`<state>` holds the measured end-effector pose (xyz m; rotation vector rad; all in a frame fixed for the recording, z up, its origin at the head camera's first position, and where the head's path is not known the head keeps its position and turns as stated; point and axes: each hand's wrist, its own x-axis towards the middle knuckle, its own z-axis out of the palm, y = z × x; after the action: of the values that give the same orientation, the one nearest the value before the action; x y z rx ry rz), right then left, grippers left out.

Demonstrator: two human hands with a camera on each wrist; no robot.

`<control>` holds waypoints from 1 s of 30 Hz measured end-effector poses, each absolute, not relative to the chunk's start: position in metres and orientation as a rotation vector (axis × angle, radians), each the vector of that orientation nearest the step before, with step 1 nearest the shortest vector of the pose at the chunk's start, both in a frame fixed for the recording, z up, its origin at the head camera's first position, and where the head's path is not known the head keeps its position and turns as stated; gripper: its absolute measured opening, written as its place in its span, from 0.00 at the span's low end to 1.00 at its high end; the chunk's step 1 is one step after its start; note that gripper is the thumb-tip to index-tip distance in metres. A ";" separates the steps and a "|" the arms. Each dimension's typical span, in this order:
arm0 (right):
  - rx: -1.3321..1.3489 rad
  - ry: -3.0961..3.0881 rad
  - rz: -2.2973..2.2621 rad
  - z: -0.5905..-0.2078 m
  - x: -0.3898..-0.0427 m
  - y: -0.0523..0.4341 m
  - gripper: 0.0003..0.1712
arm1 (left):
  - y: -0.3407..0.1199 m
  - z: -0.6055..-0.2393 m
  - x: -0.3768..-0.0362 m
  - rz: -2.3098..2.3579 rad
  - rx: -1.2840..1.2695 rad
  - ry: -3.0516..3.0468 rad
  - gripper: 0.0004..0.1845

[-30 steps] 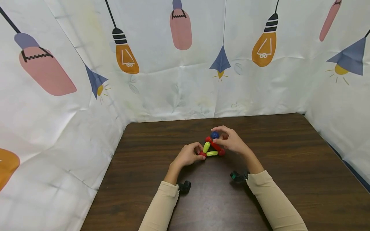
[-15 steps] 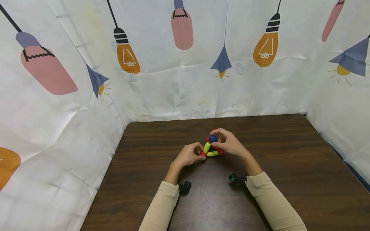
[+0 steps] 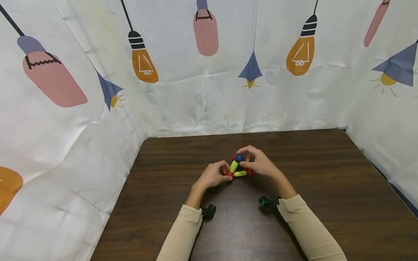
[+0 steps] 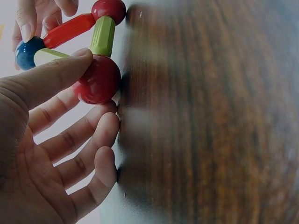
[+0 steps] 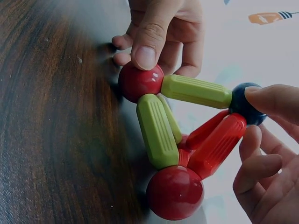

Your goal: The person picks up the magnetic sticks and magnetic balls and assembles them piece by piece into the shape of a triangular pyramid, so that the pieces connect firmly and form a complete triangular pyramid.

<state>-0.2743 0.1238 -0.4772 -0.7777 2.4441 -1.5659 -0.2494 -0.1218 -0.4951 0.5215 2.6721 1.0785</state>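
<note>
A small pyramid of toy rods and balls stands on the table between the hands. My left hand (image 3: 212, 174) pinches the near-left red ball (image 5: 140, 81), thumb on top and the other fingers spread below. My right hand (image 3: 259, 159) holds the blue ball (image 5: 247, 103) at the top between thumb and fingers. A yellow-green rod (image 5: 196, 91) slopes from the held red ball up to the blue one, and red rods (image 5: 218, 145) meet it too. Another yellow-green rod (image 5: 157, 133) runs low to a second red ball (image 5: 175, 192). The far red ball (image 3: 234, 157) is partly hidden behind the blue one.
The brown wood-grain table (image 3: 169, 156) lies under both hands. Behind it hangs a white curtain (image 3: 222, 101) printed with lamps. Black wrist cameras, such as the left one (image 3: 209, 211), sit below the hands close over the tabletop.
My right hand has brought the blue ball down and slightly left, onto the tops of the rods. The left hand has stayed on its red ball.
</note>
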 end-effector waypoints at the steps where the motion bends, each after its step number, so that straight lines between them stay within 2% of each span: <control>1: -0.776 2.447 -1.557 -0.476 -0.273 0.124 0.22 | -0.122 -0.495 -0.249 1.077 0.521 2.672 0.14; 7: -0.777 2.443 -1.510 -0.465 -0.269 0.126 0.23 | -0.121 -0.494 -0.249 1.078 0.513 2.668 0.14; 10: -0.773 2.429 -1.512 -0.477 -0.276 0.129 0.24 | -0.121 -0.494 -0.249 1.077 0.512 2.669 0.14; 20: -0.778 2.420 -1.532 -0.480 -0.278 0.138 0.23 | -0.119 -0.495 -0.249 1.065 0.516 2.681 0.13; 30: -0.701 2.417 -1.335 -0.484 -0.282 0.147 0.22 | -0.121 -0.497 -0.250 1.076 0.462 2.729 0.13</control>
<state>-0.2816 0.1471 -0.4845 -0.7010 2.4174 -1.3350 -0.2498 -0.1209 -0.4971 0.4620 2.7286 1.0755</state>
